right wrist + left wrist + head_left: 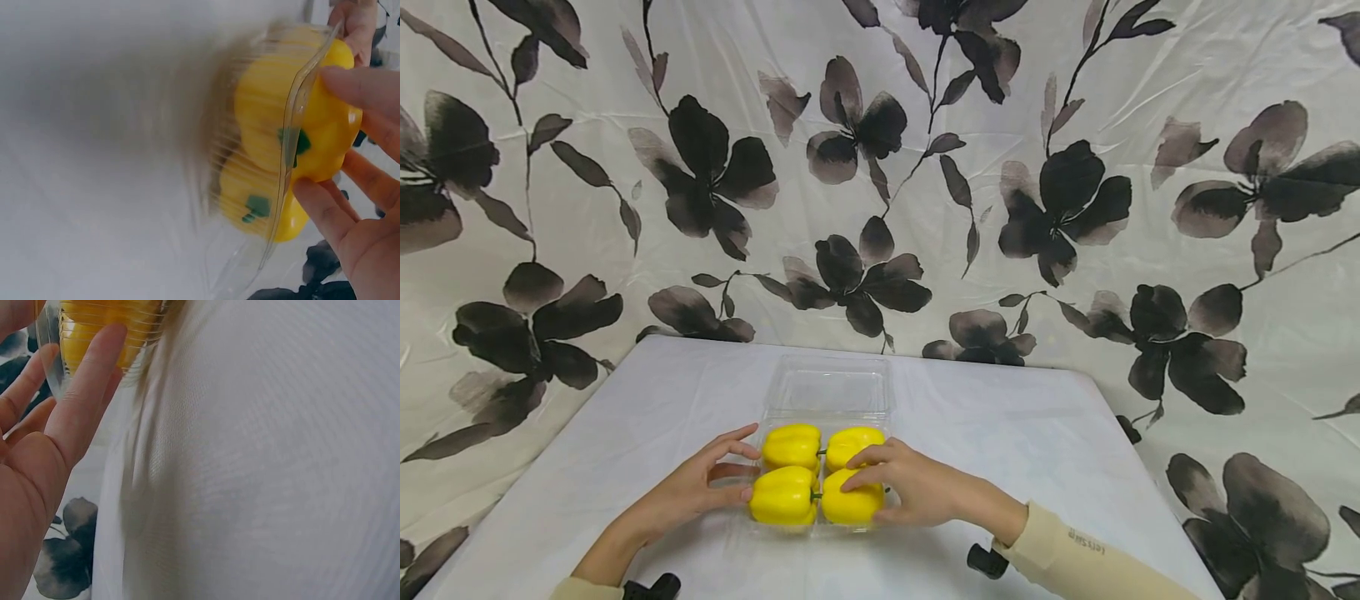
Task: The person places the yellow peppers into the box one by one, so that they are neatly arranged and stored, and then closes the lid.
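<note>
Several yellow bell peppers lie in two rows in a clear plastic clamshell box (760,525), its lid (829,390) folded back toward the wall. My right hand (917,485) grips the front right bell pepper (853,500) from above, thumb on the near side, fingers over the far side. That pepper (334,140) sits low inside the box wall in the right wrist view, green stem outward. At the box's left side, my left hand (703,483) rests with spread, loosely bent fingers, its thumb beside the front left bell pepper (782,497). Through the ribbed wall, yellow (94,337) shows in the left wrist view.
A white cloth (1000,433) covers the table, which meets a floral-patterned sheet (865,167) at the back. Black wrist devices (987,561) are worn at both sleeves. The back row holds another bell pepper (792,447) on the left and one (853,446) on the right.
</note>
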`<action>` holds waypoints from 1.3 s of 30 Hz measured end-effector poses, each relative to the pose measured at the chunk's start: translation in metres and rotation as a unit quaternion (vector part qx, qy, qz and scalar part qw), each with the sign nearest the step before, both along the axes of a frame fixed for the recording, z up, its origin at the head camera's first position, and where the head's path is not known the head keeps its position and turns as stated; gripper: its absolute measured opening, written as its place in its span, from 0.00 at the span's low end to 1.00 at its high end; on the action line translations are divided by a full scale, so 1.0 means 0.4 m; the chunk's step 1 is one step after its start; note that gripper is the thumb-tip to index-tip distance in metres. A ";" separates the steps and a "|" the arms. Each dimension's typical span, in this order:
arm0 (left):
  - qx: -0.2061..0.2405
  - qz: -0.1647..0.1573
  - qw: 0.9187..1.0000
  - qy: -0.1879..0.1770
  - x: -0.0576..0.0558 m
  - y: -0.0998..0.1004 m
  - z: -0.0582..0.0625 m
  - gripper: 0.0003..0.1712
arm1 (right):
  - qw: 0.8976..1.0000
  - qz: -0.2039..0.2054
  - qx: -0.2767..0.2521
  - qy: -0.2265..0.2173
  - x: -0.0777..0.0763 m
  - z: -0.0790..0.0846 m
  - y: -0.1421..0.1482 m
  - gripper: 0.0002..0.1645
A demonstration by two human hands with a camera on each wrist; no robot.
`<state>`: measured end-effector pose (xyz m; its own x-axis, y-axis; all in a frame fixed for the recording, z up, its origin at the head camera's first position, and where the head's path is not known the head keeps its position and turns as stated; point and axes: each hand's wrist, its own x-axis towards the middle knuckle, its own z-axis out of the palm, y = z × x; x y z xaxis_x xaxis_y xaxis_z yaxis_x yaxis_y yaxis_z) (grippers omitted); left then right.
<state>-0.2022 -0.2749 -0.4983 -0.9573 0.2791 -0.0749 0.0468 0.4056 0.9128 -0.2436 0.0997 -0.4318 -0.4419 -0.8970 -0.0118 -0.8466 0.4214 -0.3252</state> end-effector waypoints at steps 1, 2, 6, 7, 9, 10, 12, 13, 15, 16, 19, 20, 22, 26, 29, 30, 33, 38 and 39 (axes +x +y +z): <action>0.000 0.000 1.000 0.000 0.000 0.000 0.000 0.28 | 1.000 0.001 0.000 -0.001 0.001 0.000 0.001 0.29; 0.000 0.001 1.000 0.000 0.000 -0.001 -0.001 0.28 | 1.000 0.002 -0.001 -0.001 0.000 0.000 0.002 0.29; -0.003 0.003 1.000 -0.002 0.000 0.000 -0.001 0.28 | 1.000 0.000 -0.007 -0.011 -0.001 -0.003 0.005 0.28; -0.003 0.004 1.000 -0.002 0.000 0.001 0.000 0.28 | 1.000 -0.001 -0.009 -0.013 -0.002 -0.005 0.005 0.28; -0.004 0.006 1.000 -0.004 0.001 0.002 0.003 0.29 | 1.000 -0.001 -0.015 -0.016 -0.003 -0.008 0.005 0.27; -0.005 0.006 1.000 -0.004 0.002 0.002 0.004 0.29 | 1.000 -0.001 -0.018 -0.017 -0.004 -0.010 0.005 0.27; -0.005 0.007 1.000 -0.004 0.003 0.003 0.006 0.29 | 1.000 -0.001 -0.024 -0.020 -0.005 -0.013 0.006 0.27; -0.005 0.008 1.000 -0.004 0.003 0.003 0.006 0.29 | 0.999 0.000 -0.027 -0.021 -0.006 -0.014 0.006 0.27; -0.005 0.008 1.000 -0.003 0.004 0.003 0.005 0.29 | 0.999 0.002 -0.030 -0.021 -0.006 -0.018 0.006 0.27; -0.005 0.007 1.000 -0.003 0.004 0.003 0.004 0.28 | 0.999 0.002 -0.031 -0.021 -0.006 -0.020 0.005 0.27; -0.004 0.006 1.000 0.000 0.004 0.002 0.002 0.28 | 0.999 0.003 -0.029 -0.019 -0.006 -0.022 0.004 0.27; -0.004 0.004 1.000 0.001 0.004 0.001 0.001 0.28 | 0.999 0.003 -0.028 -0.019 -0.006 -0.021 0.003 0.26; -0.002 0.002 1.000 0.002 0.004 0.001 0.000 0.28 | 1.000 0.002 -0.023 -0.017 -0.006 -0.018 0.000 0.26; 0.002 0.000 1.000 0.001 0.005 0.000 -0.002 0.28 | 1.000 -0.002 -0.012 -0.019 -0.006 -0.012 -0.006 0.26; 0.003 0.000 1.000 0.001 0.004 -0.001 -0.003 0.28 | 1.000 -0.005 -0.004 -0.024 -0.007 -0.010 -0.008 0.25; 0.003 0.000 1.000 0.001 0.004 0.000 -0.003 0.28 | 1.000 -0.006 -0.002 -0.025 -0.008 -0.009 -0.008 0.25; 0.001 -0.001 1.000 0.005 0.003 0.000 -0.003 0.28 | 1.000 -0.007 0.001 -0.029 -0.008 -0.010 -0.007 0.24; 0.000 -0.005 1.000 0.007 0.003 0.000 -0.002 0.28 | 1.000 -0.007 -0.007 -0.029 -0.007 -0.013 -0.005 0.23; 0.000 -0.005 1.000 0.008 0.003 0.000 -0.002 0.28 | 1.000 -0.008 -0.009 -0.027 -0.006 -0.013 -0.005 0.23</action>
